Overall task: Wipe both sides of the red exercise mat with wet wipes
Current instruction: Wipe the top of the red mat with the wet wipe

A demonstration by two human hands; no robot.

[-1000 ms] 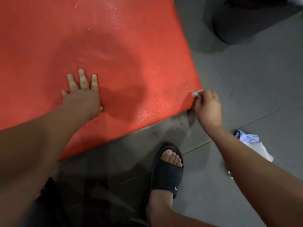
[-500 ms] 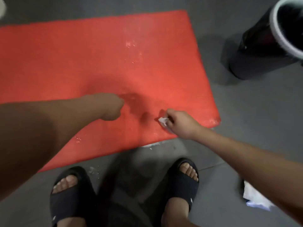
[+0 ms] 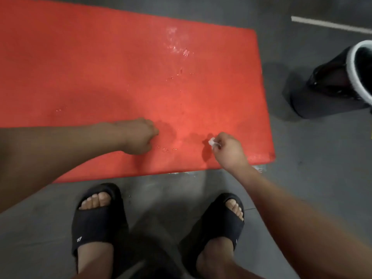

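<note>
The red exercise mat lies flat on the grey floor, with wet shiny patches near its far right part and near its front edge. My right hand hovers over the mat's near right corner and pinches a small crumpled white wet wipe between its fingertips. My left hand is over the mat's front middle, fingers curled into a loose fist that holds nothing I can see. Whether either hand touches the mat I cannot tell.
My two feet in black slides stand on the grey floor just in front of the mat. A black bin with a white rim stands to the right of the mat. A white floor line runs at the far right.
The view has risen and pulled back, showing more of the mat. My left hand lifted from flat on the mat into a fist. My right hand moved with the wipe from the corner edge inward.
</note>
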